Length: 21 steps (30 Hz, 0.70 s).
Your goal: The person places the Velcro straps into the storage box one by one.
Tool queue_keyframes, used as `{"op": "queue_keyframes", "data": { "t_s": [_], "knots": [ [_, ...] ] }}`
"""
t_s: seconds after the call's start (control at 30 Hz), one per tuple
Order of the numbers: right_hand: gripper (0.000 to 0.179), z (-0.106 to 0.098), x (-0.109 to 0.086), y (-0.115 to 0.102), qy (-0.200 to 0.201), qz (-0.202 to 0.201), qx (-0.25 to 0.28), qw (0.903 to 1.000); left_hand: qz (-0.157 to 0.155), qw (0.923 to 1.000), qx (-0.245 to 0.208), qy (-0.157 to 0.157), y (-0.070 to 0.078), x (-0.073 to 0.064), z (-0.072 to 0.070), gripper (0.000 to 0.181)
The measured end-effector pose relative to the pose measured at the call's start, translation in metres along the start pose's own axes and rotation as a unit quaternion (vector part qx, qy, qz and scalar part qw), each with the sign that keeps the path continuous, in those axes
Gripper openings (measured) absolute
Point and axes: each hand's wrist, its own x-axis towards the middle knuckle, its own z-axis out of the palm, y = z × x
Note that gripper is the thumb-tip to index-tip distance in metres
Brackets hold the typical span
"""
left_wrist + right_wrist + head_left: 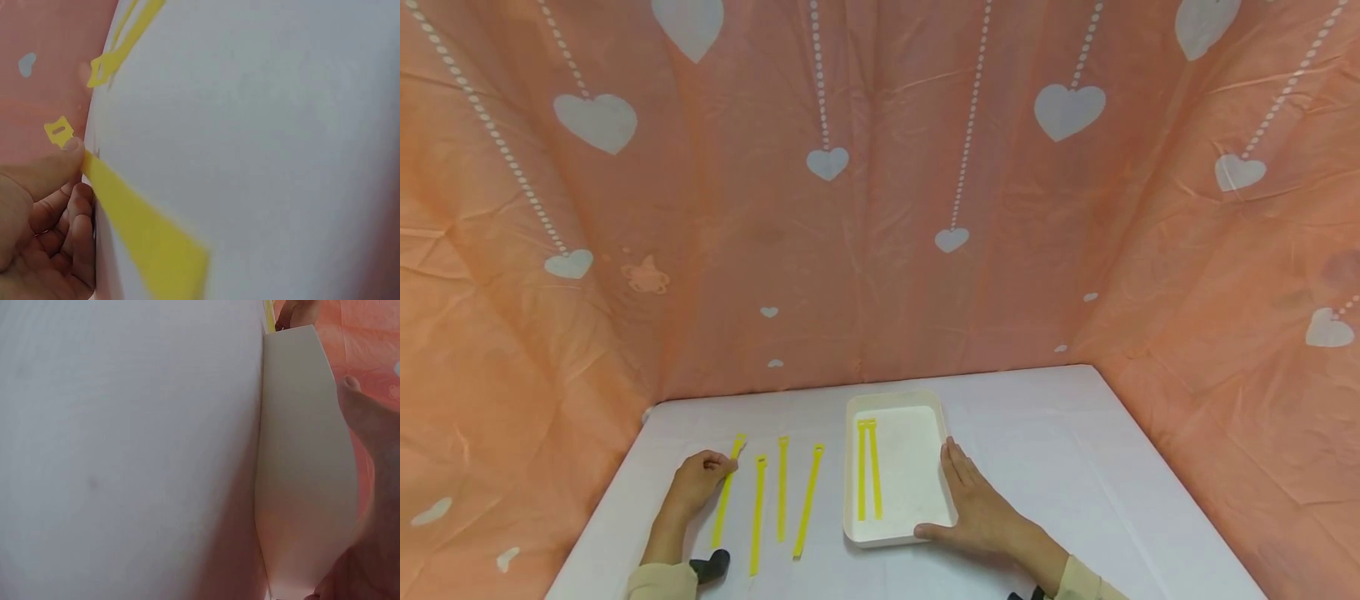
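At the left of the table, my left hand pinches a yellow slotted cable strap near its head. In the left wrist view the thumb presses this strap just below the slot, and its tail stretches toward the camera. My right hand rests against the white tray, fingers straight along its right side and thumb at the near edge. Two yellow straps lie side by side in the tray's left part. The right wrist view shows the tray's outer wall beside that hand.
Between my left hand and the tray, three more yellow straps lie roughly lengthwise on the white table. An orange curtain with white hearts stands behind the table and along both sides.
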Motion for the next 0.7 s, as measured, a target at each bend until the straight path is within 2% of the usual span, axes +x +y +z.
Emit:
{"op": "queue_keyframes", "data": {
  "t_s": [0.37, 0.53, 0.7],
  "knots": [
    [0.133, 0.002, 0.001, 0.002, 0.006, -0.010, 0.010, 0.9999, 0.015, 0.9987, -0.049, -0.007, 0.000, -0.001, -0.006, 0.026],
    [0.133, 0.003, 0.001, 0.003, 0.004, -0.007, 0.003, 1.0000, 0.017, 0.9976, -0.067, -0.008, 0.011, -0.006, -0.011, 0.025],
    [0.133, -0.001, 0.002, 0.002, -0.016, 0.001, 0.001, 0.9999, 0.042, 0.9985, -0.033, 0.005, 0.030, -0.011, -0.020, 0.027]
  ]
}}
